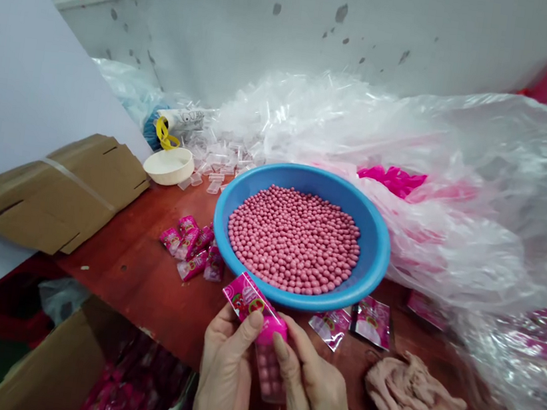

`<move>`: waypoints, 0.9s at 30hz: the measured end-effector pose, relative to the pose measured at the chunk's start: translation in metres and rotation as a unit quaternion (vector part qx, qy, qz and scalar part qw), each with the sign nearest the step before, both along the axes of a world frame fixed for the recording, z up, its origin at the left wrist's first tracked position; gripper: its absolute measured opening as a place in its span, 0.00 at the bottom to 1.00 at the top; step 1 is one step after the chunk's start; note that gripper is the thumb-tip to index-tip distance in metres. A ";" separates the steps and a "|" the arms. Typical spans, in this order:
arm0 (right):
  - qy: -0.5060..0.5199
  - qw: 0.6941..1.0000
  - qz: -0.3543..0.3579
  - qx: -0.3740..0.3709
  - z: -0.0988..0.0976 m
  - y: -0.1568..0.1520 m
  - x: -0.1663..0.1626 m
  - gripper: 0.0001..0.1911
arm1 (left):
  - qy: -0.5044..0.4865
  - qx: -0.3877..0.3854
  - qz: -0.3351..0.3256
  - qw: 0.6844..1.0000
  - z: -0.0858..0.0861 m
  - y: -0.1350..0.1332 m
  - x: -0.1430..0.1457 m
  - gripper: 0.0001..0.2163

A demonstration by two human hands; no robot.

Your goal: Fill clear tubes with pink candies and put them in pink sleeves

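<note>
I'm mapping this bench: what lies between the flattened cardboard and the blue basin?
In the head view, a pile of small pink packets lies on red tabletop between the cardboard and basin.

Looks like a small packing workshop, apparently for sweets. Suggested by a blue plastic basin [221,222] full of pink candy-like balls [294,240], a clear pack [269,332] of the same balls with a pink printed top, and small pink printed packs [188,243] on the worn red tabletop [141,292]. Backed up by clear plastic containers [217,165], flattened cardboard cartons [60,197], clear plastic bags [497,214] heaped along a stained white wall [299,44], and, lower down, a cardboard box [49,360] of pink packets [121,390].
</note>
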State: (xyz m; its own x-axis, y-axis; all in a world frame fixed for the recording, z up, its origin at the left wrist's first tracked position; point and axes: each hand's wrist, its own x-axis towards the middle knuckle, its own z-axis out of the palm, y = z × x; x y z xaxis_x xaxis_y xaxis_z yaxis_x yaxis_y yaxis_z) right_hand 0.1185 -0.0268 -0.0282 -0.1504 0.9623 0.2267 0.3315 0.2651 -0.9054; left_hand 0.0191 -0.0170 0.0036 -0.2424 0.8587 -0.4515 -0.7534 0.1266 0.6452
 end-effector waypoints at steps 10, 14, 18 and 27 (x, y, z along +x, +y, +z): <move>-0.031 0.999 -0.004 0.037 -0.013 0.002 0.001 0.19 | 0.026 -0.011 -0.037 0.999 -0.011 0.002 -0.002 0.09; -0.072 0.992 -0.006 0.105 -0.016 0.004 0.002 0.20 | 0.048 0.012 -0.047 0.998 -0.014 0.004 -0.005 0.09; -0.098 0.985 -0.004 0.144 -0.017 0.005 0.003 0.22 | 0.056 0.020 -0.053 0.997 -0.016 0.006 -0.006 0.10; -0.092 0.982 0.014 0.164 -0.016 0.004 0.006 0.28 | 0.049 0.014 -0.046 0.998 -0.013 0.004 -0.005 0.16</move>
